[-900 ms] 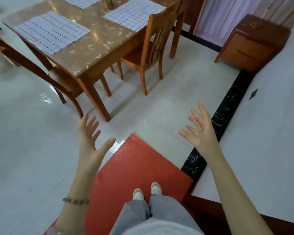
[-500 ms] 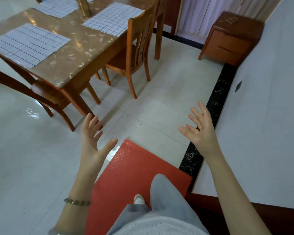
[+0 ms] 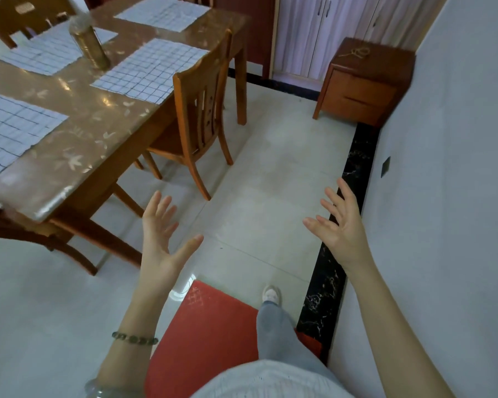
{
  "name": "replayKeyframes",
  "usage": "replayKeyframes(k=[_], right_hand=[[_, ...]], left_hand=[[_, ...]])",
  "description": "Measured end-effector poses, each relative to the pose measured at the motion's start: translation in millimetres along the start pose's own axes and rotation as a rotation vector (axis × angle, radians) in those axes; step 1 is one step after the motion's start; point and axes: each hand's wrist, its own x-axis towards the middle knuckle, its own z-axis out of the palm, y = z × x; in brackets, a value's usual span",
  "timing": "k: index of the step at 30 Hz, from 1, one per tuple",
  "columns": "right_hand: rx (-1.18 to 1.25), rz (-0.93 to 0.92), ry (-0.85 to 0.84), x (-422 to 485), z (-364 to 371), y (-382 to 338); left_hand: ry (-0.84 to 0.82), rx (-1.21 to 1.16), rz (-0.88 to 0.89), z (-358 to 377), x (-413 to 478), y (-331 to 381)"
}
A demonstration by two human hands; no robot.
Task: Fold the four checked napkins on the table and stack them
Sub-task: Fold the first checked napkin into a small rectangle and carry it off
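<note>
Several white napkins with a dark check lie flat and unfolded on the brown table at the upper left: one at the near left edge, one by the chair, one behind the jar and one at the far end. My left hand hangs over the floor in front of the table's near corner, fingers spread, holding nothing. Over the floor by the black tile strip, my right hand is likewise spread and empty. Both hands are well short of the napkins.
A wooden chair is pushed in at the table's right side; another chair is at the near left. A brass jar stands among the napkins. A wooden bedside cabinet sits by the white wall. A red mat lies underfoot.
I have stepped forward off the red mat, so the table and napkins are closer and larger in view. Both hands stay raised, spread and empty.
</note>
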Motion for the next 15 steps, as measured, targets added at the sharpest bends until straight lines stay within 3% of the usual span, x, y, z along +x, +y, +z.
replayKeyframes(k=[15], right_hand=[[-0.028, -0.008, -0.023, 244, -71, -21]], left_hand=[[-0.004, 0.002, 0.001, 132, 229, 16]])
